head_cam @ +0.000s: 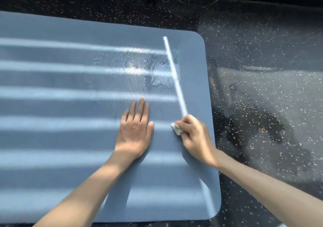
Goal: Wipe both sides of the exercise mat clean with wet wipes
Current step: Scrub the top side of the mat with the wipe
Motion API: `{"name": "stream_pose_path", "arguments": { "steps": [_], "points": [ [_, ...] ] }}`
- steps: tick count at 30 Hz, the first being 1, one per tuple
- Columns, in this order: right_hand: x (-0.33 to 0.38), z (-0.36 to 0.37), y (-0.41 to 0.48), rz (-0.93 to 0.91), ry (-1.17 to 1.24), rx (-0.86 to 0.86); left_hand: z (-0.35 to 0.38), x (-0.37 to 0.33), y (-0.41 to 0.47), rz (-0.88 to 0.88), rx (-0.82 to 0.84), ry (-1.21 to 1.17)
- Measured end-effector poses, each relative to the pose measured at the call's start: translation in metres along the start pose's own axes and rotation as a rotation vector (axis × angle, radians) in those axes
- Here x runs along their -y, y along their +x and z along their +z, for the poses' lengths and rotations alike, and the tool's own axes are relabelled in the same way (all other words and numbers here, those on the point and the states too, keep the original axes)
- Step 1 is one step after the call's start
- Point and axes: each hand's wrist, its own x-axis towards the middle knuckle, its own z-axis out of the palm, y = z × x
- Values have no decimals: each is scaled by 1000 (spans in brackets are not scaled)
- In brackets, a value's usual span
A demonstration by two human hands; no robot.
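A blue-grey exercise mat (70, 139) lies flat on the floor and fills most of the view, its right end with rounded corners. A wet, shiny patch (139, 69) glistens near its far right part. My left hand (135, 130) rests flat on the mat, palm down, fingers slightly spread. Just to its right, my right hand (194, 135) is closed around a small white wet wipe (176, 128), pressing it onto the mat close to the right edge. Bright stripes of sunlight cross the mat.
The floor (262, 52) around the mat is black rubber with pale speckles; it looks wet and reflective to the right of the mat. A thin wire (183, 0) lies on the floor at the back.
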Motion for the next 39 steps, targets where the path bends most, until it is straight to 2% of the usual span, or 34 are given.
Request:
{"name": "stream_pose_path", "arguments": {
  "steps": [2, 6, 11, 13, 15, 19, 20, 23, 24, 28, 29, 32, 34, 37, 39],
  "points": [
    [-2, -1, -5, -6, 8, 32, -4, 0, 2, -14, -5, -14],
    [-5, 3, 14, -9, -52, -64, 2, -2, -18, 53, -81, -22],
    [15, 2, -58, -88, 17, 159, 3, -6, -36, 64, -121, -24],
    [6, 4, -37, -44, -1, 47, 4, -7, -33, 54, -141, -21],
    [8, 5, -40, -64, 2, 12, 5, -7, -33, 53, -130, -41],
    [27, -1, -102, -183, 48, 276, 6, -7, -33, 54, -129, -56],
    [24, -4, -99, -187, 42, 285, 5, -7, -33, 55, -140, -55],
    [10, -6, -72, -140, 10, 130, 6, -6, -31, 52, -162, -62],
    [11, -5, -77, -133, 18, 128, 7, -6, -31, 54, -161, -68],
    [27, -9, -137, -264, 61, 482, 6, -6, -31, 57, -163, -68],
    [25, -10, -134, -273, 55, 491, 5, -6, -31, 55, -167, -67],
    [14, -7, -112, -191, 22, 240, 5, -7, -31, 53, -162, -71],
    [18, -3, -128, -203, 26, 290, 5, -7, -31, 55, -157, -81],
    [28, -8, -169, -292, 80, 524, 5, -6, -31, 58, -148, -97],
    [18, -13, -148, -274, 51, 452, 5, -6, -31, 57, -156, -93]
  ]
}}
